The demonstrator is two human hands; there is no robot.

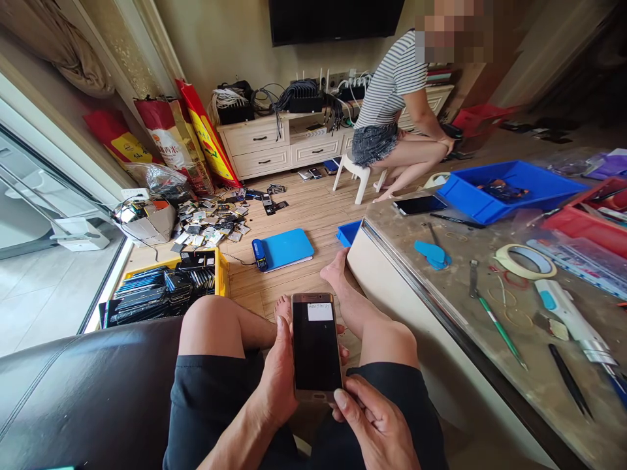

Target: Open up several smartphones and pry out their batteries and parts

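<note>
clasping the phone (317,352) from behind, the left hand (279,375) points forward while the right hand (375,414) pinches its lower corner.

Dark loose shorts (210,401), bare knees (208,323), bare feet (334,269)

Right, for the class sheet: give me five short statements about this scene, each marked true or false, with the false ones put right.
1. The person's left grip and right grip both hold a gold-framed smartphone with a dark screen. True.
2. The white paper label is at the phone end nearest the person. False: the label is at the far end.
3. A cream roll of tape lies on the brownish-grey tabletop. True.
4. The yellow plastic crate holds rolls of tape. False: it holds dark, flat devices.
5. Another person in a striped top sits on a white stool. True.
</note>
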